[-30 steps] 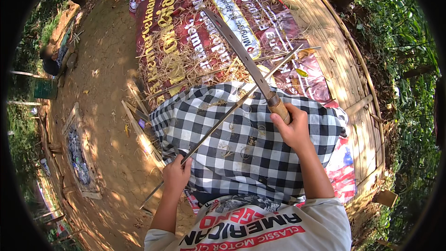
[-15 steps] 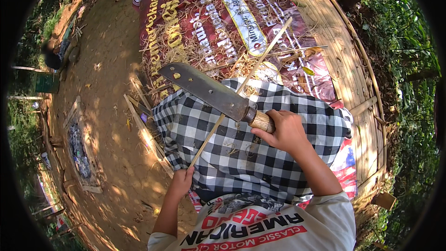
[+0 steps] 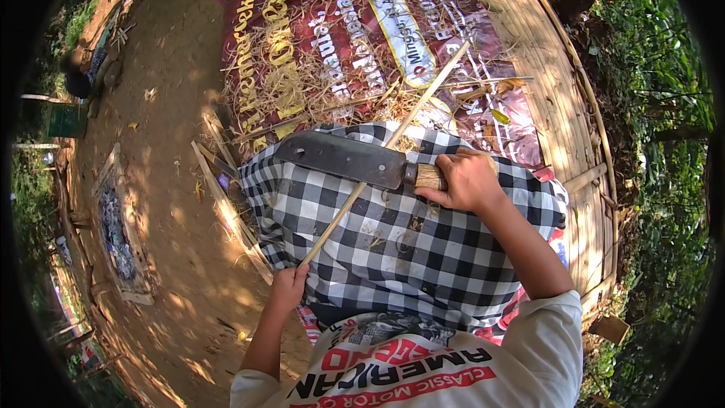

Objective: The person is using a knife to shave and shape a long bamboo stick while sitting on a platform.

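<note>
My right hand [image 3: 472, 180] is closed around the wooden handle of a machete [image 3: 343, 159]. Its broad dark blade points left and lies across a thin bamboo strip [image 3: 332, 224], covering part of it. My left hand [image 3: 289, 287] grips the strip's near end, close to my left side. From there the strip slants up and away to the right, over my lap, to a pale far end. A black-and-white checked cloth [image 3: 408, 257] covers my lap beneath both. Whether the blade's edge bites into the strip, I cannot tell.
A dark red printed banner [image 3: 302, 45] strewn with curly shavings lies ahead, on a bamboo-slat platform [image 3: 563, 68]. Split bamboo pieces [image 3: 226, 211] lean at the left of my lap. On the dirt ground stands a wood-framed pit [image 3: 121, 234] with grey contents. Greenery borders the right side.
The machete has shifted slightly right, and its blade has swung nearer level, now showing its flat more darkly. My left hand has moved a little left and back with the strip.
</note>
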The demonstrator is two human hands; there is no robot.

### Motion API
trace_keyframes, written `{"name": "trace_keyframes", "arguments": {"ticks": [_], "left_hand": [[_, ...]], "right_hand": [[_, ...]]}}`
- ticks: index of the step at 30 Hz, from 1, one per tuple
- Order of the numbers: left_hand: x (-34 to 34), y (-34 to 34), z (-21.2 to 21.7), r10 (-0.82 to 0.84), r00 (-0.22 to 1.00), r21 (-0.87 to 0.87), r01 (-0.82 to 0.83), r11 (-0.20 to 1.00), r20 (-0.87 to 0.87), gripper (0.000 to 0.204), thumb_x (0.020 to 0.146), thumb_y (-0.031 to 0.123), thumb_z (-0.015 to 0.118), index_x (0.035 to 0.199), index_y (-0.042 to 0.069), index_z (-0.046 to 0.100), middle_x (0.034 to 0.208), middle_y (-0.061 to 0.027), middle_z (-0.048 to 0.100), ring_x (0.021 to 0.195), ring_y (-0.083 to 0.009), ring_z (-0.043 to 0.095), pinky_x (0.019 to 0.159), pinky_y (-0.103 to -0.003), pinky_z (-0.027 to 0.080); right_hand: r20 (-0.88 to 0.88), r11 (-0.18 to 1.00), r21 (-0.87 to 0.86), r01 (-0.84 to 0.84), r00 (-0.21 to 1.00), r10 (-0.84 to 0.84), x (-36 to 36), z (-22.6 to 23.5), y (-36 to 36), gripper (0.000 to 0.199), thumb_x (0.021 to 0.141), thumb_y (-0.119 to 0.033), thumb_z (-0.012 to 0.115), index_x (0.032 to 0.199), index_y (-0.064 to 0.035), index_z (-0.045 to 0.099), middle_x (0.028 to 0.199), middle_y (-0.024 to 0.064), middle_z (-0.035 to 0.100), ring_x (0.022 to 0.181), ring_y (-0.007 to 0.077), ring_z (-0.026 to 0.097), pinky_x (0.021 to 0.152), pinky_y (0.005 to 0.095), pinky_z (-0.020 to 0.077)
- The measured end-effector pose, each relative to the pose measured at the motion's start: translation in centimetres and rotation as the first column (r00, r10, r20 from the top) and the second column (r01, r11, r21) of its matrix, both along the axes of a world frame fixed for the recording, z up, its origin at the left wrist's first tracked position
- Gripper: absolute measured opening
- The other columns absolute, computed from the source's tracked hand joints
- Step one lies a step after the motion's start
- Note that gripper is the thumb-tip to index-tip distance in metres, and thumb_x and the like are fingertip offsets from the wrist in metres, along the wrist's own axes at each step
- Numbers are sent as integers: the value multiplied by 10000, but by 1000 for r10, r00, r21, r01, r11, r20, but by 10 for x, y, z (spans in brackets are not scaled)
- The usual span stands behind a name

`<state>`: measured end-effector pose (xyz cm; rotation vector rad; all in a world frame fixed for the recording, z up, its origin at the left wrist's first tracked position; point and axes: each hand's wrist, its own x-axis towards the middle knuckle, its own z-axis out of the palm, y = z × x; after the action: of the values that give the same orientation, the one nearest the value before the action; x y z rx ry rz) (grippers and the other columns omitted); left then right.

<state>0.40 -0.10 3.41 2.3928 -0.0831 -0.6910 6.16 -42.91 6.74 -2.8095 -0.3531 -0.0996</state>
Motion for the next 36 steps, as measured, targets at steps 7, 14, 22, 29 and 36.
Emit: {"name": "trace_keyframes", "arguments": {"ticks": [7,14,22,29,36], "left_hand": [[-4,5,8,30,997,-36,-32,999,-68,553,943,404,496,659,-68,548,545,-235,494,495,-361,503,519,-424,408],[18,-4,12,-102,990,80,110,991,-94,568,939,387,516,627,-87,537,537,-252,492,496,-382,529,509,-442,396],[11,-11,11,-43,999,75,45,996,-31,536,929,350,540,615,-83,518,539,-261,465,501,-420,508,477,-430,379],[6,-7,4,-36,999,50,36,998,-2,548,928,376,530,630,-84,528,553,-264,482,521,-436,516,493,-442,396],[12,-7,1,-82,997,37,82,996,-10,575,924,404,524,621,-85,541,558,-274,492,557,-456,529,508,-459,405]], "right_hand": [[54,927,-122,354,935,-350,11,-1,-87,615,773,-634,600,699,-25,565,546,155,582,542,329,608,541,401,496],[-77,853,-126,506,853,-517,-6,29,-93,637,767,-635,607,794,1,607,599,180,618,606,357,638,575,442,509],[-124,997,-26,71,990,-73,-15,12,12,563,730,-607,653,731,-48,583,587,157,601,598,322,625,582,397,504],[61,994,-42,-102,993,104,1,0,-11,565,700,-614,665,685,-62,545,551,101,561,560,283,596,651,367,502],[-20,823,-111,557,826,-563,15,22,-142,552,776,-561,655,677,-20,606,555,162,607,518,328,623,501,405,497]]}}
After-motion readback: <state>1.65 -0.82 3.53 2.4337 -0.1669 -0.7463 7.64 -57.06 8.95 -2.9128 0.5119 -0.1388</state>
